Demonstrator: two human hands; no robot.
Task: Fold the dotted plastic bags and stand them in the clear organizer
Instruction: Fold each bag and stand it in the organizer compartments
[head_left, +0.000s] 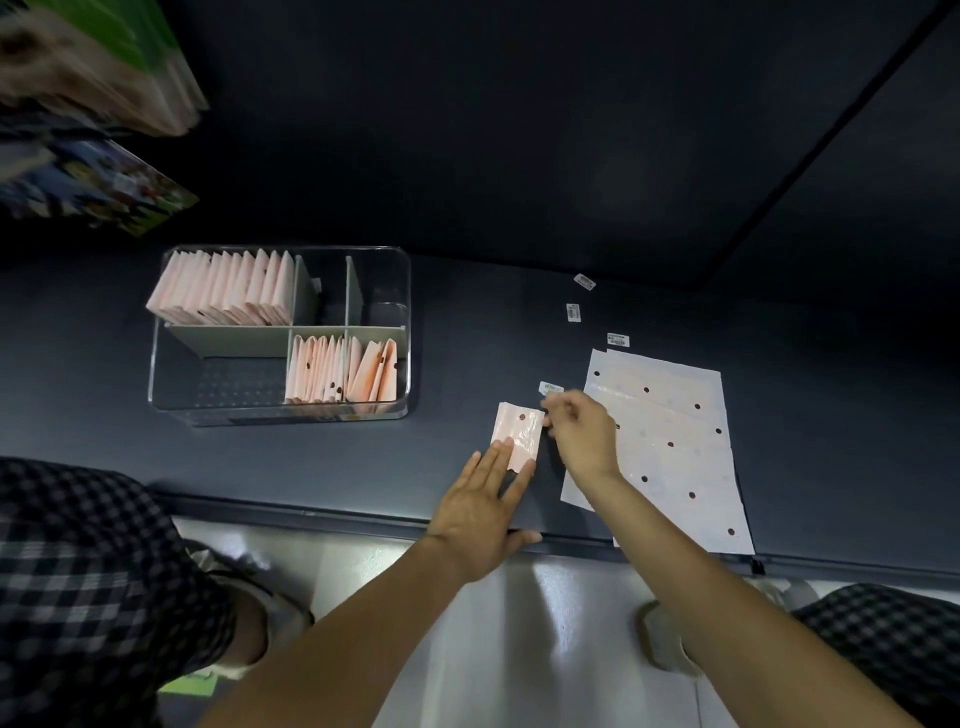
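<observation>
At the upper left, blurred printed stacks (98, 67) run off the frame and cannot be read, and the wide lens bends the dark table (467, 332) at its edges. The right hand (579, 434) covers part of the flat bags (670, 441), so their left edge is hidden under the wrist; the near end of that pile reaches the table's front lip. Whether a small label sits between the right fingertips is hard to make out: the thumb and forefinger are drawn together at the top right corner of the folded bag (518, 434), seemingly pinching it or a scrap just beside it, close to a white label (551, 387) on the table. The left hand (480, 512) lies flat, fingers straight and slightly spread, its fingertips pressing the near end of the folded bag and hiding that end. The folded bag lies on the table between the organizer (280, 335) and the flat bags, apart from both. The organizer stands to the left, with folded pink bags upright in its back left compartment and in its two front right ones; its clear walls make the other compartments' contents hard to judge. Three more labels (573, 312) lie beyond the flat bags.
</observation>
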